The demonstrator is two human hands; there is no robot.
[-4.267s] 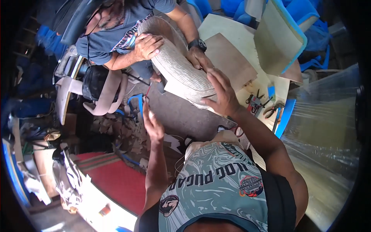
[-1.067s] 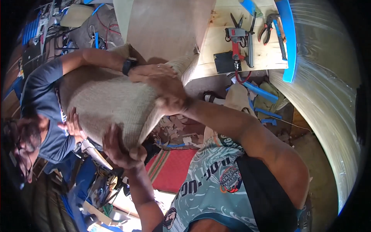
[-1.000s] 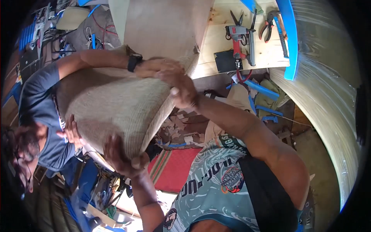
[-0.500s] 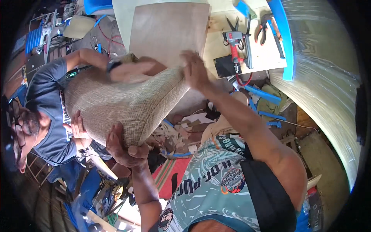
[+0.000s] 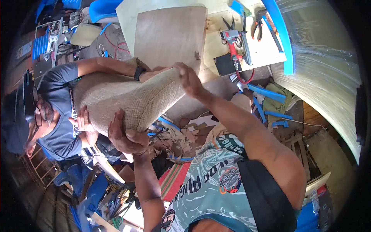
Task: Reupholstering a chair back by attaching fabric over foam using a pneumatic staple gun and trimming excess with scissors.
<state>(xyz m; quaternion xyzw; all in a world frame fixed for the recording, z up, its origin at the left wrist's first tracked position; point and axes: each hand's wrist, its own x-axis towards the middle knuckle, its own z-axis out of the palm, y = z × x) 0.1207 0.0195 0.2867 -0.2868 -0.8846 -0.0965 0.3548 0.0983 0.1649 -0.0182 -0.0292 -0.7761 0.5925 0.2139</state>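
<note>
A bulky upholstered piece (image 5: 154,96) in beige-grey woven fabric is held between me and a co-worker. My left hand (image 5: 126,137) grips its near lower corner, thumb pressed on the fabric and fingers curled against its side. My right hand (image 5: 188,80) is closed over the upper right end, along the seamed edge. At the left, the co-worker (image 5: 54,116) supports the piece with a hand (image 5: 83,123) on its lower left, while their other arm reaches behind it; that hand is mostly hidden.
A worktable beyond bears a brown board (image 5: 166,31), a red-and-grey pneumatic tool (image 5: 234,48) with hose, and pliers (image 5: 258,31). A plastic-wrapped panel (image 5: 317,89) curves along the right. Scraps and blue strips (image 5: 266,92) litter the floor below; jumbled items surround the lower left.
Since the earliest frame, the view and piece have turned, and my left hand has taken hold. Over the last second my right hand has moved up along the edge to the upper end.
</note>
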